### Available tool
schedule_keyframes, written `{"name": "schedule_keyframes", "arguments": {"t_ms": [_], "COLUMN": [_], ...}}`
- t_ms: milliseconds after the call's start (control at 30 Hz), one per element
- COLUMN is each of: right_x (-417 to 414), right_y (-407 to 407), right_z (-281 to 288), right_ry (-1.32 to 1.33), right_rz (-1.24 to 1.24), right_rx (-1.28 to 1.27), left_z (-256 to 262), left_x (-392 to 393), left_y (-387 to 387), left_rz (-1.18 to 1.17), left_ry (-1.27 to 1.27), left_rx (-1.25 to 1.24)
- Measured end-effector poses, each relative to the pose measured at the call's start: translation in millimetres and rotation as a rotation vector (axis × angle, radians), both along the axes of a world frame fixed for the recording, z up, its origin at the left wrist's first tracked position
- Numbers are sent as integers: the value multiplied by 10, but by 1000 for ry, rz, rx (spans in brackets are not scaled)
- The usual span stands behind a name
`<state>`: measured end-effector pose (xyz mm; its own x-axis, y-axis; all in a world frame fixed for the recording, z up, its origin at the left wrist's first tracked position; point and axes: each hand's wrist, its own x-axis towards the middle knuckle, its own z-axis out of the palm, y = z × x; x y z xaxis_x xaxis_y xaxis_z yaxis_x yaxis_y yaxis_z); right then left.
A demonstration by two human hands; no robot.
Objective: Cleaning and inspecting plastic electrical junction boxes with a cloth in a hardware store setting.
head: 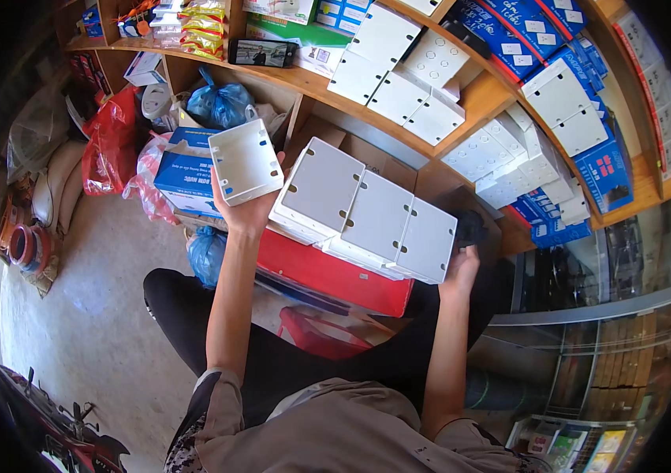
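A white plastic electrical back box (245, 162), its hollow side facing up, is held in my left hand (247, 213) above the left end of a red surface. My right hand (459, 269) is at the right end of several stacked white boxes, its fingers closed around a bunched black cloth (470, 229). Whether that hand also touches the nearest stack, I cannot tell. Three neighbouring stacks show flat tops with oval slots: a left one (325, 183), a middle one (378, 216) and a right one (426, 241). They rest on the red surface (323, 263).
Wooden shelves (306, 83) ahead hold more white boxes (371, 56), blue cartons (516, 35) and a phone (263, 53) playing video. Left of the stacks are a blue printed carton (184, 171) and a red plastic bag (112, 142). A glass display case (595, 307) stands at right.
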<state>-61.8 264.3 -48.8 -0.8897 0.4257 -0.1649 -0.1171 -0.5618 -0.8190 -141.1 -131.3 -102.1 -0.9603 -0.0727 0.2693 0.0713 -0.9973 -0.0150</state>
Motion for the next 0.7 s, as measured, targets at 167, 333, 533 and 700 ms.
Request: {"name": "schedule_keyframes", "arguments": {"t_ms": [167,333,533,700], "right_x": [-95,-84,-81,-96], "right_y": [-28,-159,-147,-249], "right_z": [-159,-45,-112,-67], "right_ry": [2,11,19,25], "right_rz": [33,-40,-29,-90], "right_rx": [-69,52,-23,44], "left_z": [-20,35,-65,-135], "left_x": [25,114,40,63], "left_y": [43,-5,-20,-19], "left_rz": [115,93,104,108], "left_ry": [-135,-58,-139,-108], "left_rx": [-20,-53,-55,-26]}}
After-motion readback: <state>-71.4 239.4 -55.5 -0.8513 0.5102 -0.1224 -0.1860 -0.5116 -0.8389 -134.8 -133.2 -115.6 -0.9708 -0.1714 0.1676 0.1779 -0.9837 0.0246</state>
